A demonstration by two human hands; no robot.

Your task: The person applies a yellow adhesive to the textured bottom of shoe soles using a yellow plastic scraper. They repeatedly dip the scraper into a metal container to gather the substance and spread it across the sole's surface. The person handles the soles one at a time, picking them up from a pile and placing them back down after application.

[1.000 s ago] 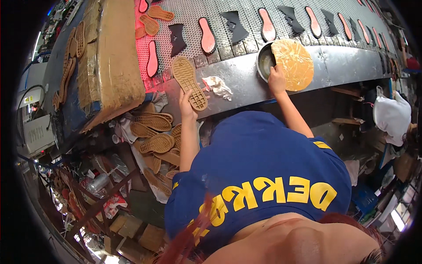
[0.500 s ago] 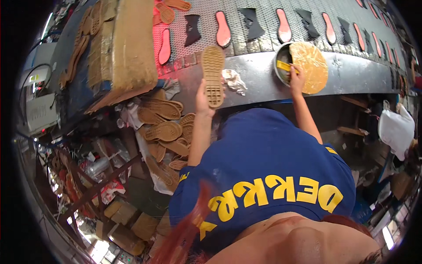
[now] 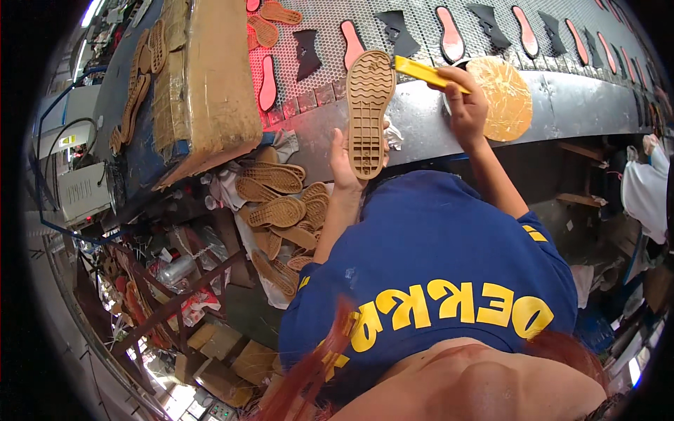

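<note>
My left hand (image 3: 342, 163) holds a tan rubber shoe sole (image 3: 369, 112) upright, tread side toward me, in front of the metal bench edge (image 3: 421, 119). My right hand (image 3: 466, 105) grips a yellow brush handle (image 3: 428, 73) whose tip reaches the top of the sole. Just right of that hand stands a round metal pot (image 3: 502, 98) smeared with amber glue.
A perforated conveyor (image 3: 421, 28) carries pink insoles (image 3: 449, 35) and black upper pieces (image 3: 397, 29). A cardboard box (image 3: 210, 77) sits at left. A pile of tan soles (image 3: 281, 210) lies below the bench. Shelving and clutter fill the lower left.
My right hand left the glue pot and brought the yellow brush to the top of the sole. My left hand lifted the sole closer and more upright.
</note>
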